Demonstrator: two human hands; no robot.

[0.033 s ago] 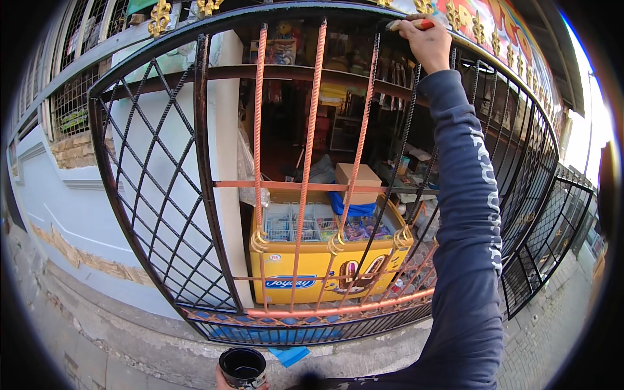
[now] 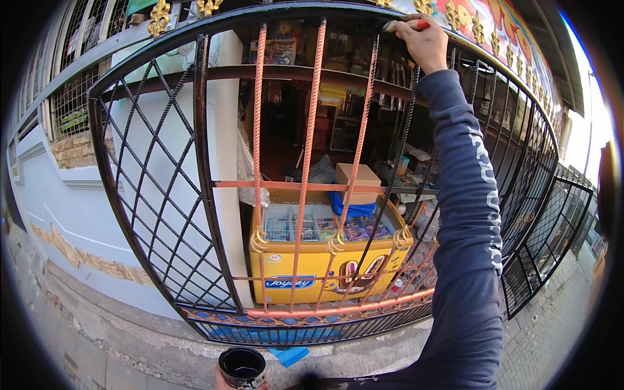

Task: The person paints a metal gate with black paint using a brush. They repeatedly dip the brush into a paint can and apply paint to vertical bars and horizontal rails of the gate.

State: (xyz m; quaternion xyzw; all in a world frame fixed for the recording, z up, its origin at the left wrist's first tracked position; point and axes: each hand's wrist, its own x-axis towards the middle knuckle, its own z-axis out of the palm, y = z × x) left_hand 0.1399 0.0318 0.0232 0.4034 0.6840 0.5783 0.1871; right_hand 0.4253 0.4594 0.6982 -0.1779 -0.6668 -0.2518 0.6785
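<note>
High up, my right hand grips a paintbrush with a red handle. Its bristles point left, just below the curved top rail of a metal window grille. Whether they touch a bar I cannot tell. Low in view, my left hand is wrapped round a small can of black paint, partly cut off by the picture's edge. Several twisted bars are still reddish-brown, such as the middle bar. The bar nearest the brush is black at its upper end and reddish lower down.
Behind the bars stands a yellow chest freezer bearing a cardboard box. Black diamond lattice fills the grille's left side. Gold finials line the top. A blue scrap lies on the concrete ledge. A black gate stands at right.
My right hand and the brush have shifted very slightly left and down. My left hand and the paint can look unmoved.
</note>
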